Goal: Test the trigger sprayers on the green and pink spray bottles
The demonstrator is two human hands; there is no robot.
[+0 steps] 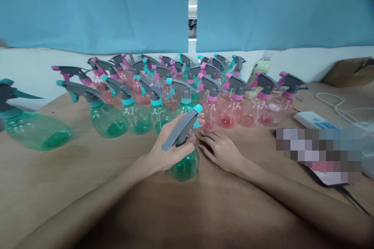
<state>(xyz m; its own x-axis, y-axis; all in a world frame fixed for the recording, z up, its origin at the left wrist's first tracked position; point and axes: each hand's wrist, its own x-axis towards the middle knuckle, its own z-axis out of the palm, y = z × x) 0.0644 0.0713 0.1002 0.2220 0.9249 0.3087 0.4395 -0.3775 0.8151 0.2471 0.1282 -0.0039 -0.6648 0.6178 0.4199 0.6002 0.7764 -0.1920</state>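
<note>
My left hand (172, 148) is wrapped round the neck of a green spray bottle (184, 167) with a grey trigger head and a turquoise nozzle. This bottle stands near the middle of the table, its nozzle turned away to the right. Just right of it, my right hand (220, 149) rests palm down on the wood with its fingers stretched out, holding nothing. Beyond both hands is a front row of bottles: green spray bottles (136, 120) on the left and pink spray bottles (230, 114) with pink collars on the right.
More spray bottles stand crowded behind the front row. Another green spray bottle (37, 130) is at the far left. To the right lie a white power strip (317, 120), a blurred-out device (321, 157) and cables. A drink bottle (263, 66) and brown cardboard (347, 72) are at the back right.
</note>
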